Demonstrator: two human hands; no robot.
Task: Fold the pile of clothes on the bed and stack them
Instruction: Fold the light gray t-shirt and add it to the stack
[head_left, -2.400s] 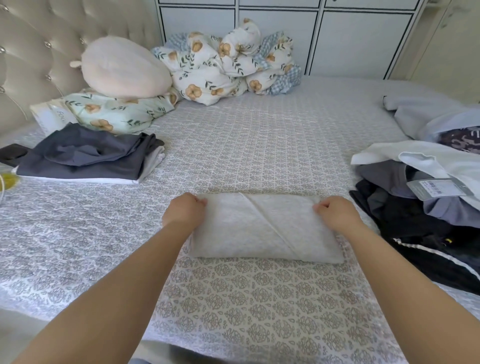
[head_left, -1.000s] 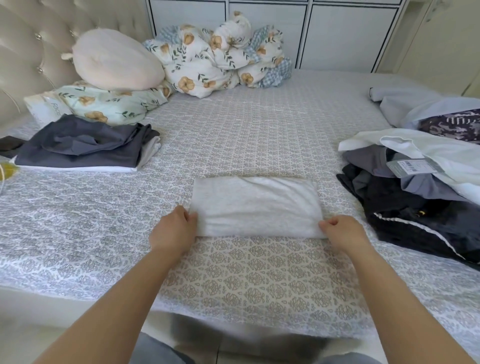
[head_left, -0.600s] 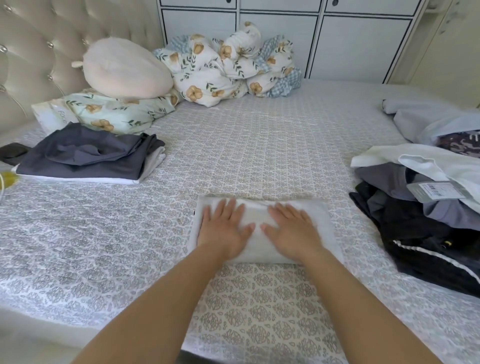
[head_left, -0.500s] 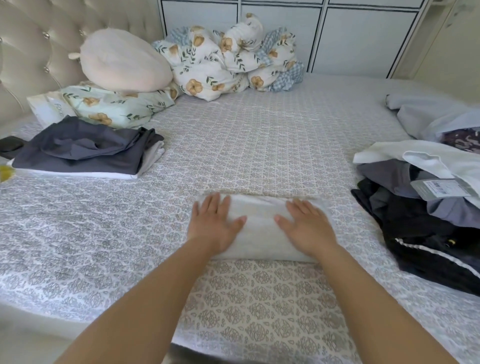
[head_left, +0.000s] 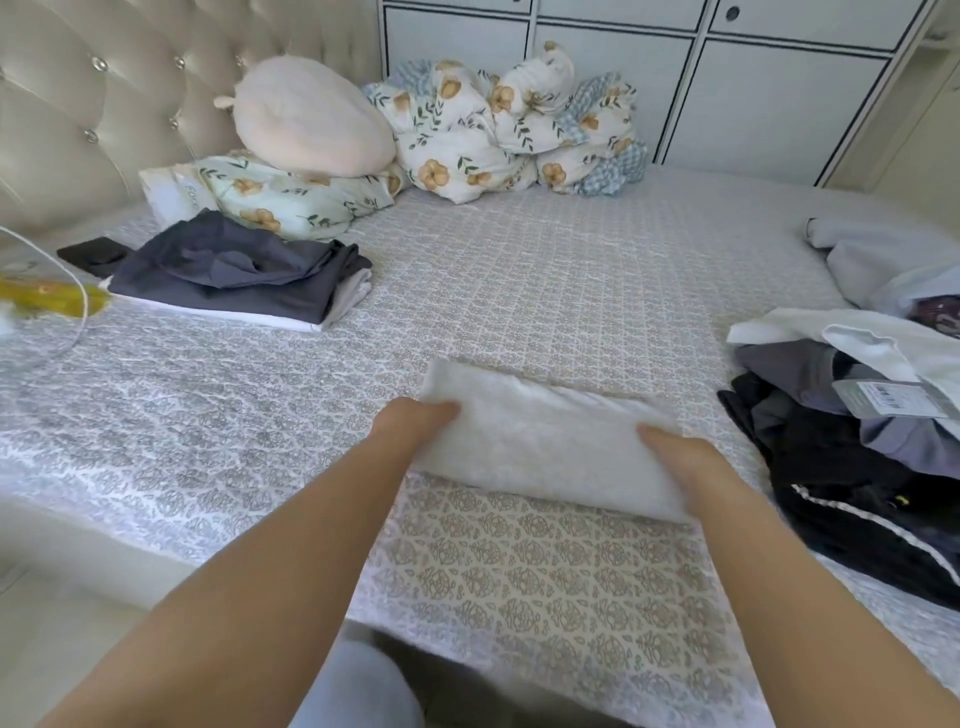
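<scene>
Half a second on from pressing flat on top of it, both hands now sit at the ends of the folded white fleecy garment (head_left: 545, 447) and tilt it up off the patterned grey-and-white quilted bed (head_left: 519, 291). The left hand (head_left: 410, 426) grips the left end, thumb on top and fingers tucked beneath; the right hand (head_left: 675, 452) clasps the right end the same way, its fingers hidden under the cloth. The bundle hangs between the two hands near the front edge of the bed, its left end raised and its right end apparently touching the cover.

By its look it is light, soft and floppy, likely to sag in the middle or spring open if held by one end, so support under both short ends, or a flat palm beneath, seems the safest hold.

Well to the left lies the stack of folded dark grey and white clothes (head_left: 234, 275), just in front of the floral pillow (head_left: 291, 197). To the right, close to the right forearm, sprawls the unfolded heap of black, grey and white clothes (head_left: 852, 415).
</scene>
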